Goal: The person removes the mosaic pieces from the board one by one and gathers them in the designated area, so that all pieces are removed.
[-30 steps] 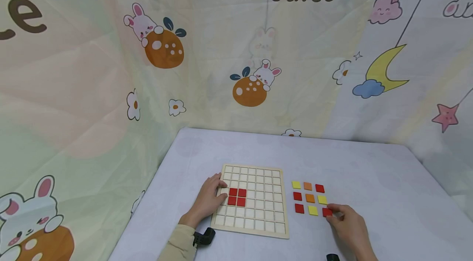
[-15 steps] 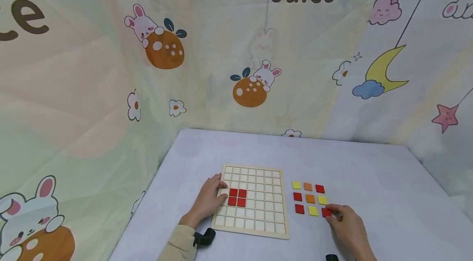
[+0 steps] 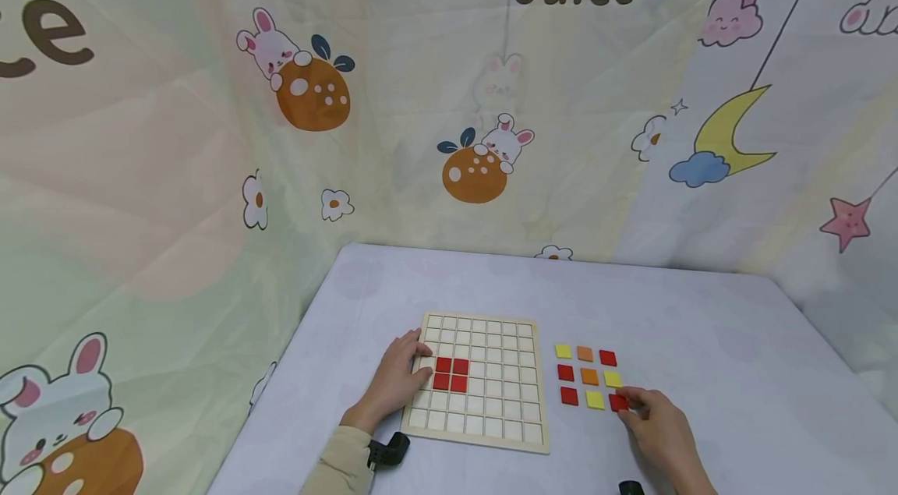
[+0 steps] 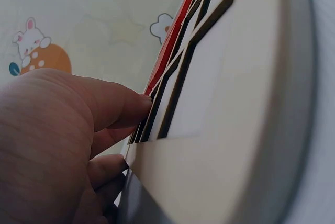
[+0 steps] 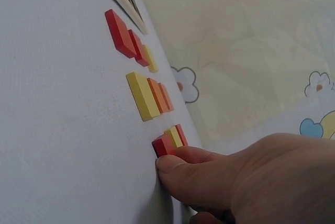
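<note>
My left hand point(image 3: 395, 380) rests on the left edge of a wooden grid board point(image 3: 503, 384), thumb and fingertips on its surface. In the left wrist view the thumb point(image 4: 125, 106) touches the board close to the frame. Four-square in the board's left half sits a block of red tiles point(image 3: 450, 374). My right hand point(image 3: 662, 433) pinches a red tile point(image 3: 617, 402) between thumb and finger, at the near right corner of a group of loose tiles. The right wrist view shows this red tile point(image 5: 162, 145) low at the table surface, partly covered by the fingertips.
Right of the board, loose tiles lie in rows of three: yellow point(image 3: 563, 351), orange point(image 3: 588, 376) and red point(image 3: 569, 396) ones. A white cloth covers the table point(image 3: 737, 370). A printed curtain point(image 3: 393, 90) hangs behind it.
The right hand and the red tile in its fingers have shifted very slightly left, toward the neighbouring yellow tile. The left hand and the board have stayed put.
</note>
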The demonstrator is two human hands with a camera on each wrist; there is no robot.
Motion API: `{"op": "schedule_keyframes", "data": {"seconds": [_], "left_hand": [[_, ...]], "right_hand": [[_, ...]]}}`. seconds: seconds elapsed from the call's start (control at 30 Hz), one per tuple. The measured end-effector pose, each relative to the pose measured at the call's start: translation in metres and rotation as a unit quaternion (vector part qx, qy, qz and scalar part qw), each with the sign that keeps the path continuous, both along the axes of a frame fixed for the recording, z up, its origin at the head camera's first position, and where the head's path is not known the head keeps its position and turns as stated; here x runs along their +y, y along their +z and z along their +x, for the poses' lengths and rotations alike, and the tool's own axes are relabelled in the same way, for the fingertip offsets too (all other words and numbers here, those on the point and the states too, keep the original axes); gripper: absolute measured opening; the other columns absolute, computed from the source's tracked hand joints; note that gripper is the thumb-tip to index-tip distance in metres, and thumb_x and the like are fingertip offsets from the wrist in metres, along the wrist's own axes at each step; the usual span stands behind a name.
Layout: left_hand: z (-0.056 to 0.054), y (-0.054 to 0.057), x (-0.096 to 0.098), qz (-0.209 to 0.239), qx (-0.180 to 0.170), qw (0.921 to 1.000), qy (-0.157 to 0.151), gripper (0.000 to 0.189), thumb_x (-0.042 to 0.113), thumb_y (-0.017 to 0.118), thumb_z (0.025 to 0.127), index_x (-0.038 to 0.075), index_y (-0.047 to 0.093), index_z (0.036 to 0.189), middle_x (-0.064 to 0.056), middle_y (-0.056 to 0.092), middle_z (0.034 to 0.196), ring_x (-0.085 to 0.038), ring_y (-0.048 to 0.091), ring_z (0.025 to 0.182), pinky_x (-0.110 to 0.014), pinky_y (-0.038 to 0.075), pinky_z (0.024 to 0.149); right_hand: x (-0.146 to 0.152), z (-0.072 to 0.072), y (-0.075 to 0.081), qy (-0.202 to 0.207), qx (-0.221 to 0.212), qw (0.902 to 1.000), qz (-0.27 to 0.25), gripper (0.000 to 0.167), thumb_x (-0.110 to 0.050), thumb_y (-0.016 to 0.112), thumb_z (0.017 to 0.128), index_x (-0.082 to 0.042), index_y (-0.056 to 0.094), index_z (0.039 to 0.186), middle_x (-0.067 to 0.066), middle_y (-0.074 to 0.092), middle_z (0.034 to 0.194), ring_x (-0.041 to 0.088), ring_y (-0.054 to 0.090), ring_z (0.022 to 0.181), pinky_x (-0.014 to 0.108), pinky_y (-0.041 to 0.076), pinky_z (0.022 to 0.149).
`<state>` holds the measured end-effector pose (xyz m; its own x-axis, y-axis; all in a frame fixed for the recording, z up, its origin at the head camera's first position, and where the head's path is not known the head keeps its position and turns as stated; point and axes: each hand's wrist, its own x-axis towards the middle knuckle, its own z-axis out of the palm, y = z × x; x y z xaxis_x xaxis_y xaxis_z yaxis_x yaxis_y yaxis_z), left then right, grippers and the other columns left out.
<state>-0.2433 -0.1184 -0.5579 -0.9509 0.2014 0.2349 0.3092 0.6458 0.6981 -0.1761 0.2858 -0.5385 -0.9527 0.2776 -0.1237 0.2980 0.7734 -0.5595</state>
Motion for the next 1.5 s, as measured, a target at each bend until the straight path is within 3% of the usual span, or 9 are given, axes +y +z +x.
{"op": "schedule_keyframes", "data": {"seconds": [0.5,0.67,0.87,1.13,1.37,1.5], "left_hand": [[0.0,0.0,0.001,0.0,-0.011,0.9999,0.003,0.016,0.01,0.069,0.086,0.011,0.063,0.102,-0.019,0.042,0.149,-0.037,0.034,0.141,-0.05,0.022,0.12],[0.001,0.002,0.001,0.001,-0.018,0.9998,0.003,0.017,0.012,0.069,0.087,0.011,0.063,0.103,-0.018,0.041,0.15,-0.035,0.032,0.142,-0.048,0.021,0.121],[0.0,0.002,0.001,0.003,-0.009,1.0,0.002,0.016,0.01,0.068,0.086,0.011,0.063,0.102,-0.019,0.042,0.149,-0.037,0.033,0.141,-0.05,0.022,0.12],[0.0,0.0,0.001,0.005,-0.02,0.9997,0.008,0.017,0.012,0.068,0.087,0.011,0.063,0.103,-0.017,0.041,0.15,-0.035,0.032,0.142,-0.048,0.02,0.121],[0.0,0.0,0.001,0.006,-0.017,0.9998,0.007,0.016,0.012,0.068,0.087,0.011,0.063,0.103,-0.018,0.041,0.15,-0.035,0.032,0.142,-0.048,0.021,0.121],[0.0,0.0,0.0,0.006,-0.017,0.9998,0.008,0.016,0.012,0.068,0.087,0.011,0.063,0.102,-0.017,0.041,0.15,-0.036,0.032,0.142,-0.048,0.021,0.121]], "right_hand": [[0.002,0.002,0.002,-0.014,0.008,0.9996,-0.022,0.042,-0.009,0.072,0.087,-0.002,0.059,0.126,0.019,0.054,0.105,0.028,0.048,0.09,0.029,0.049,0.065],[-0.001,0.003,0.003,-0.034,0.049,0.9981,-0.014,0.035,-0.016,0.066,0.091,0.0,0.061,0.122,0.016,0.054,0.098,0.026,0.049,0.084,0.027,0.046,0.06],[-0.03,0.001,0.007,-0.059,0.113,0.9914,-0.029,0.023,-0.015,0.064,0.092,-0.001,0.067,0.11,0.013,0.056,0.094,0.025,0.05,0.083,0.024,0.044,0.059],[-0.072,-0.003,0.006,0.015,0.19,0.981,-0.038,0.012,-0.009,0.069,0.088,-0.01,0.072,0.1,0.002,0.062,0.09,0.016,0.051,0.078,0.021,0.045,0.062],[-0.099,-0.003,0.004,0.055,0.172,0.9815,-0.065,0.013,-0.01,0.07,0.087,-0.016,0.072,0.099,-0.001,0.054,0.083,0.015,0.046,0.072,0.019,0.04,0.054],[-0.112,-0.003,0.005,0.088,0.177,0.9782,-0.064,0.013,-0.009,0.072,0.086,-0.018,0.072,0.095,-0.006,0.059,0.086,0.012,0.051,0.077,0.022,0.048,0.064]]}}
